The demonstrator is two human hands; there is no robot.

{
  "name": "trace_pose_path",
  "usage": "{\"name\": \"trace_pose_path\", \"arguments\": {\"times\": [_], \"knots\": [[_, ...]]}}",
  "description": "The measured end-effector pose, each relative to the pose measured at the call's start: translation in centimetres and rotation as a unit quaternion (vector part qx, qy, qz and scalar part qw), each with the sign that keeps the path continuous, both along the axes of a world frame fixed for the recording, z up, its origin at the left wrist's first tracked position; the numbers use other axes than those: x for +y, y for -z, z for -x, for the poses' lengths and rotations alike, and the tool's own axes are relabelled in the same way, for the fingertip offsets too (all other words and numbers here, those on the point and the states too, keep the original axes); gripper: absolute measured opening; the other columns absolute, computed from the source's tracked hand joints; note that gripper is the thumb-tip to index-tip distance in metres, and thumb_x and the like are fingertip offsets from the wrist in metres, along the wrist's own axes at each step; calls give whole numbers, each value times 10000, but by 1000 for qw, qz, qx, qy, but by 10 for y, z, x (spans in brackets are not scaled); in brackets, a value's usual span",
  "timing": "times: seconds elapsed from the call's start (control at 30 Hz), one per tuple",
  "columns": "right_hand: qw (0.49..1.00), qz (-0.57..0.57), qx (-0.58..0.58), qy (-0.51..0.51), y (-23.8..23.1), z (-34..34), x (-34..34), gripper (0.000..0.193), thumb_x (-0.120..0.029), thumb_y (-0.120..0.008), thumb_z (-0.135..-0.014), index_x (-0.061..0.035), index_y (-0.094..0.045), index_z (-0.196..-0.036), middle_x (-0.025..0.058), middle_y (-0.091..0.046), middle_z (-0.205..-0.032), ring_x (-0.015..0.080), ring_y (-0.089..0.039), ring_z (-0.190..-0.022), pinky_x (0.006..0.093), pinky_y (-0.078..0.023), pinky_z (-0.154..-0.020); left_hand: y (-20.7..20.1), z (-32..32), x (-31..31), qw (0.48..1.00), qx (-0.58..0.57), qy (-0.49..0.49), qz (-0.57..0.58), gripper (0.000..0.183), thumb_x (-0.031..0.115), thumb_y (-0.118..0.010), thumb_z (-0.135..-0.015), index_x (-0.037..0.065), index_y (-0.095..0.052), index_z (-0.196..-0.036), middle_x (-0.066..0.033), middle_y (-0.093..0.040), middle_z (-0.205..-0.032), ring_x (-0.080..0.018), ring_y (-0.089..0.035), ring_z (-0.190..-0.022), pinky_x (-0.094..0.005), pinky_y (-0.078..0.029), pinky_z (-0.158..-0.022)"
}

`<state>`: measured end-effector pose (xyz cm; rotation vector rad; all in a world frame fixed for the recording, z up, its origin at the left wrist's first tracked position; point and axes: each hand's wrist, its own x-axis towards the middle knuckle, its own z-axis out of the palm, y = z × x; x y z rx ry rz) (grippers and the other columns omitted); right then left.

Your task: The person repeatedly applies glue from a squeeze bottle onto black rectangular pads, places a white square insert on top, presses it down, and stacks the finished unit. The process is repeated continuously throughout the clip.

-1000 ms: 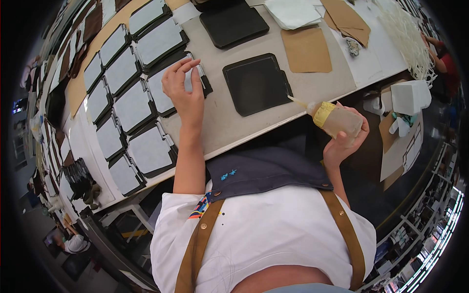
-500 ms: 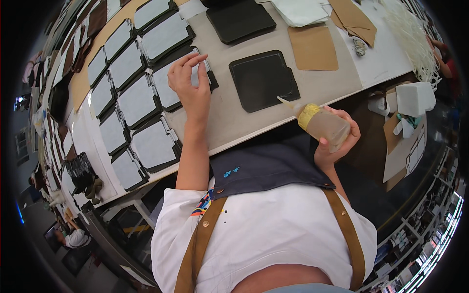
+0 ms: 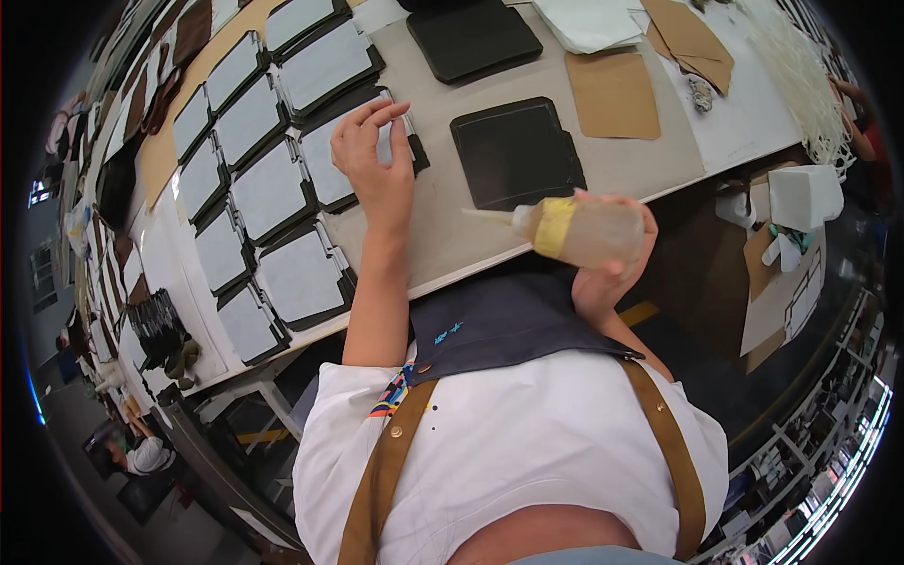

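Observation:
My right hand (image 3: pixel 600 286) is wrapped round a squeeze bottle (image 3: pixel 605 234) of cloudy plastic with a yellow band. The bottle lies tilted on its side above the table's front edge, its thin nozzle pointing left. Just beyond it, a flat black panel (image 3: pixel 513 149) with a notched right side lies on the table. My left hand (image 3: pixel 375 155) is raised with loosely bent fingers and thumb apart, and nothing shows in it. It hovers over the right end of the rows of black panels topped with pale grey sheets (image 3: pixel 269 188).
A stack of black panels (image 3: pixel 474 40) sits at the back. Brown card pieces (image 3: pixel 614 97), white sheets (image 3: pixel 589 21) and pale strings (image 3: pixel 800 89) lie to its right. Below the table's right end stands an open carton (image 3: pixel 780 301) with a white block. Another person (image 3: pixel 148 452) is at far lower left.
My right hand has swung the bottle left and turned it flatter, so the nozzle has left the black panel's near corner. My left hand has barely moved.

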<state>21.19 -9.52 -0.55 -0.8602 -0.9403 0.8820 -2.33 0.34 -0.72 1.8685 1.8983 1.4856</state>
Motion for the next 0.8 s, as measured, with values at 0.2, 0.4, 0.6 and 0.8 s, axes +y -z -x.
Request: {"name": "trace_pose_path", "arguments": {"times": [0.2,0.4,0.6,0.8], "knots": [[971,64,5,229,13,-107,59,715,-580,-380,-1051,9,-390,-1457,130,-461,-1462,241,-439,-1368,401,-313,-1171,-7,-2,-3,1000,19,-8,7,144,97,-651,-939,125,-741,-1049,-27,-667,-1170,-231,-512,-1193,-377,-381,-1041],[831,121,-385,384,36,-163,76,551,-303,-564,-1023,23,-419,-1443,178,-397,-1499,328,-383,-1381,444,-289,-1160,-3,-3,-1,1000,24,-3,6,145,99,-645,-945,117,-739,-1054,-30,-664,-1172,-232,-513,-1188,-375,-382,-1038],[823,-56,-548,139,-28,-94,169,350,-158,-685,-921,-15,-641,-1237,163,-573,-1342,325,-521,-1274,420,-403,-1090,1,-4,-3,1000,14,9,2,194,67,-660,-898,140,-730,-1065,5,-642,-1176,-239,-491,-1207,-425,-287,-1079],[690,-14,-720,71,-10,-44,246,254,-255,-678,-928,-5,-658,-964,144,-649,-1088,319,-627,-1048,423,-543,-845,-10,-13,0,999,24,29,-4,178,57,-664,-888,136,-719,-1038,-7,-641,-1155,-252,-495,-1203,-436,-288,-1071]]}}
